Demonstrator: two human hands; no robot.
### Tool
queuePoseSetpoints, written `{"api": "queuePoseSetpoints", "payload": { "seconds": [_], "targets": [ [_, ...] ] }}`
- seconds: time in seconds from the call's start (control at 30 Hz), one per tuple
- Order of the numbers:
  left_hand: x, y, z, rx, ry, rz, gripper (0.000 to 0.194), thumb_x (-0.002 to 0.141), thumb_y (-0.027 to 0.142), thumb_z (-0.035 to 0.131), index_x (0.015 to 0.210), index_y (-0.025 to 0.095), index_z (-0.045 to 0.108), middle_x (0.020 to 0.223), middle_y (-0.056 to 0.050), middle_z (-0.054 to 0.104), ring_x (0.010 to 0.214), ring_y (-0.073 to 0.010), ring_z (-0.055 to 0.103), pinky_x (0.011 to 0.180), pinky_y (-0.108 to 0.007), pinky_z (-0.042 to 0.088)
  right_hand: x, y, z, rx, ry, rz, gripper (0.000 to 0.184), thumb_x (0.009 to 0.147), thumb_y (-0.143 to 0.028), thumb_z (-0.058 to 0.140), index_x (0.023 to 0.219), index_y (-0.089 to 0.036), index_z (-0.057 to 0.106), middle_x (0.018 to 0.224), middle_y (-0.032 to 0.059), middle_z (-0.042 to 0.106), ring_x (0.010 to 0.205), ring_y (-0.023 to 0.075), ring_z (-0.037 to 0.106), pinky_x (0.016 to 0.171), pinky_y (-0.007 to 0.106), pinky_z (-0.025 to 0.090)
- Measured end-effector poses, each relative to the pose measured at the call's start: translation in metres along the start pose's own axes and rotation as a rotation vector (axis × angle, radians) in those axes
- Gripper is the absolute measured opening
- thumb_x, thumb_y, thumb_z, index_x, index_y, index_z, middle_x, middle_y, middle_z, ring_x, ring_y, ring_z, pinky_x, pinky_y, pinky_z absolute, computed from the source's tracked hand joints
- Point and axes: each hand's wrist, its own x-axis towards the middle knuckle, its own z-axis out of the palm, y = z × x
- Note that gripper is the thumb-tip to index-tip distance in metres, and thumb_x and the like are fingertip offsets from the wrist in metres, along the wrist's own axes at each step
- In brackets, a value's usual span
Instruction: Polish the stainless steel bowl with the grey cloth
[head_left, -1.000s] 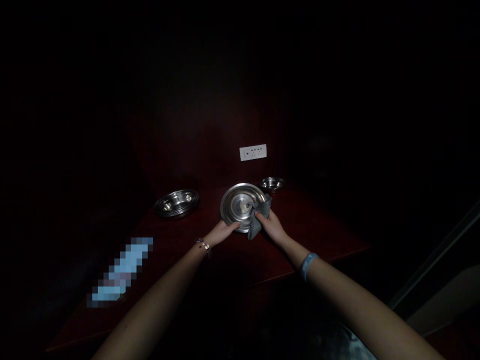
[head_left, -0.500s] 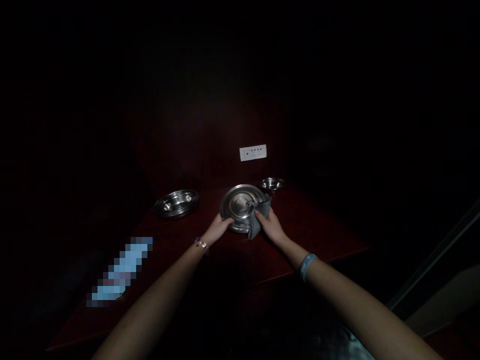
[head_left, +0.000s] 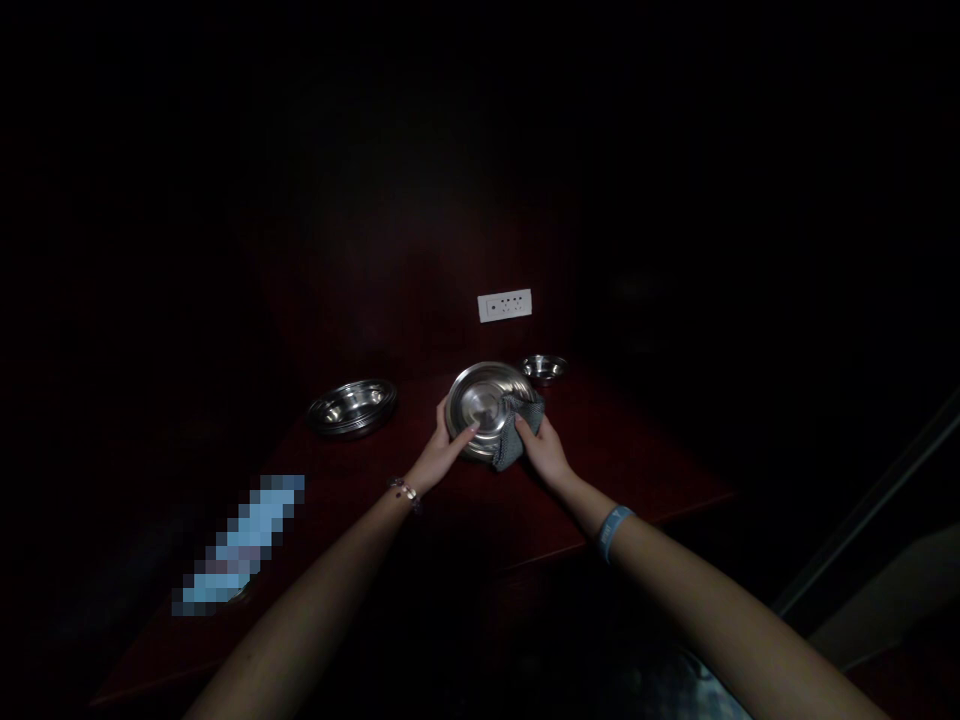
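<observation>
A shiny steel dish point(head_left: 480, 400) is tilted up toward me above a dark red table point(head_left: 585, 500). My left hand point(head_left: 439, 455) grips its near left rim, thumb over the edge. My right hand point(head_left: 541, 450) holds a grey cloth point(head_left: 516, 432) pressed against the dish's right rim. A beaded bracelet is on my left wrist and a blue band on my right.
A stack of steel dishes point(head_left: 351, 406) lies at the table's left. A small steel bowl point(head_left: 544, 368) stands behind the held dish. A white socket strip point(head_left: 505, 305) is on the dark wall. A blurred pale object point(head_left: 240, 540) lies at the near left.
My left hand has shifted up the dish's left rim and the dish has tipped more upright, moving slightly away from me. The cloth stays on the right rim.
</observation>
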Motion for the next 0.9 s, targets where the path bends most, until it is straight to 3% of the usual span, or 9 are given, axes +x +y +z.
{"api": "queuePoseSetpoints", "payload": {
  "seconds": [0.13,0.27,0.4,0.53,0.63,0.77,0.9],
  "targets": [
    [-0.002,-0.007,0.004,0.052,-0.117,0.001,0.087,0.079,0.040,0.068,0.147,0.014,0.019,0.150,-0.017,0.040,0.142,-0.0247,0.035,0.122,-0.040,0.016,0.003,0.006,-0.002,0.025,0.001,0.033,0.042,0.079,-0.054,0.062,0.100,-0.018,0.067,0.104,0.0086,0.073,0.099,0.0250,0.067,0.093,0.040,0.051],
    [0.000,-0.016,0.005,0.059,-0.104,0.024,0.067,0.082,0.037,0.062,0.140,0.015,0.037,0.149,-0.013,0.043,0.141,-0.0240,0.036,0.122,-0.041,0.016,0.004,0.005,-0.003,-0.003,-0.053,0.046,0.044,0.077,-0.058,0.062,0.087,-0.016,0.069,0.091,0.0087,0.075,0.086,0.0249,0.068,0.083,0.039,0.055],
    [0.001,-0.013,0.005,0.053,-0.093,0.001,0.052,0.084,0.033,0.053,0.134,0.015,0.048,0.142,-0.011,0.052,0.138,-0.0249,0.041,0.120,-0.041,0.022,0.003,0.002,-0.003,-0.056,-0.055,0.009,0.041,0.079,-0.055,0.061,0.091,-0.017,0.068,0.093,0.0089,0.074,0.087,0.0248,0.068,0.084,0.039,0.054],
    [0.000,0.000,-0.002,0.054,-0.093,0.019,0.057,0.084,0.027,0.049,0.140,0.017,0.042,0.142,-0.009,0.052,0.136,-0.0240,0.043,0.118,-0.040,0.026,-0.001,-0.003,0.000,-0.076,-0.025,-0.044,0.038,0.082,-0.050,0.060,0.102,-0.018,0.065,0.104,0.0101,0.071,0.097,0.0253,0.066,0.093,0.040,0.050],
    [-0.001,0.012,-0.015,0.100,-0.029,0.147,0.068,0.078,0.021,0.053,0.145,0.019,0.036,0.143,-0.008,0.052,0.130,-0.0229,0.050,0.115,-0.038,0.032,-0.004,-0.009,0.002,-0.062,-0.048,-0.086,0.037,0.083,-0.047,0.060,0.107,-0.019,0.064,0.109,0.0087,0.071,0.102,0.0241,0.065,0.096,0.038,0.048],
    [0.000,0.016,-0.023,0.186,0.081,0.174,0.055,0.083,0.033,0.054,0.136,0.018,0.049,0.131,-0.008,0.064,0.121,-0.0250,0.059,0.109,-0.035,0.040,-0.008,-0.015,0.001,-0.093,-0.086,-0.093,0.034,0.084,-0.045,0.058,0.104,-0.019,0.065,0.106,0.0087,0.072,0.099,0.0239,0.065,0.094,0.038,0.049],
    [-0.001,0.007,-0.013,0.146,0.086,0.130,0.056,0.090,0.042,0.048,0.139,0.015,0.044,0.132,-0.011,0.063,0.122,-0.0239,0.059,0.107,-0.035,0.042,-0.008,-0.014,-0.002,-0.113,-0.029,-0.077,0.035,0.084,-0.045,0.057,0.103,-0.017,0.065,0.106,0.0100,0.072,0.098,0.0244,0.066,0.093,0.038,0.050]
  ]
}}
